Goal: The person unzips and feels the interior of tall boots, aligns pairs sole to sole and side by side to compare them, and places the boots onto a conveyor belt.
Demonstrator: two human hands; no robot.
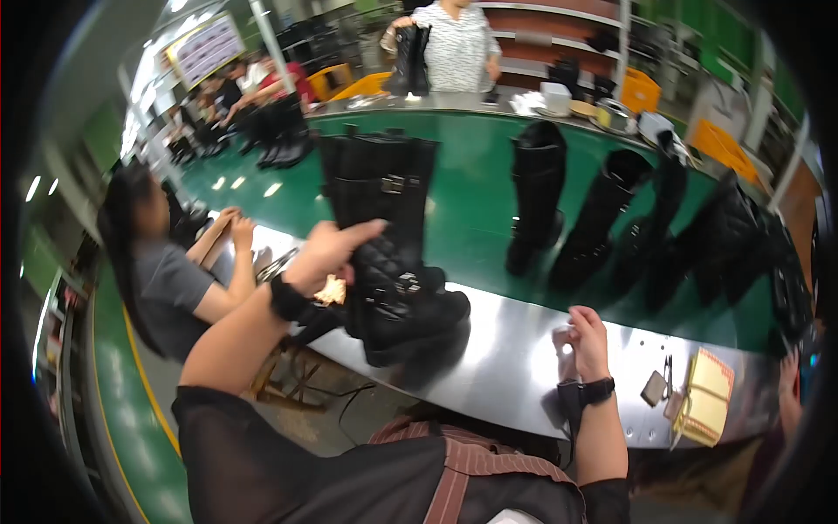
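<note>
Black boots (393, 266), left hand (325, 255) close

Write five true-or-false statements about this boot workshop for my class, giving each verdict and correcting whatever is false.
1. The left hand is in front of black boots. True.
2. The notebook lies to the right of the right hand, as the camera sees it. True.
3. The right hand is gripping a boot. False: there is no boot in it; it is by the metal table edge.
4. More black boots are on the green surface. True.
5. The person across the table wears a plain red top. False: it is white with a pattern.
</note>
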